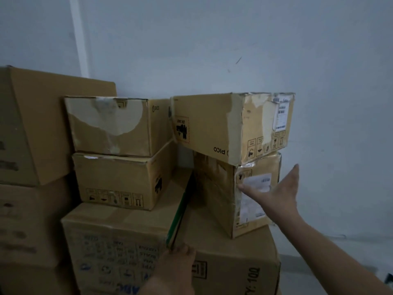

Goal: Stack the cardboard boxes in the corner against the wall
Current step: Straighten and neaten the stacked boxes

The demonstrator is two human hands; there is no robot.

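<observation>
Up against the pale wall (234, 39), cardboard boxes stand in piles. At right, a top box (234, 126) printed "PICO" upside down, with a "UN 3481" battery mark on its side and a torn shipping label, sits askew on a lower box (240, 194) that carries a white label too blurred to read. Both rest on a big base box (234, 262) printed "TY: 100" down its edge. At left, another "PICO" box (110, 126) with peeled paper sits on a box with handling symbols (119, 182). The right hand (274, 192) is open, fingers spread, fingertips touching the lower box's labelled face. The left hand (176, 265) lies on the base box's front top edge by a green-edged flap (180, 209); its grip cannot be told.
</observation>
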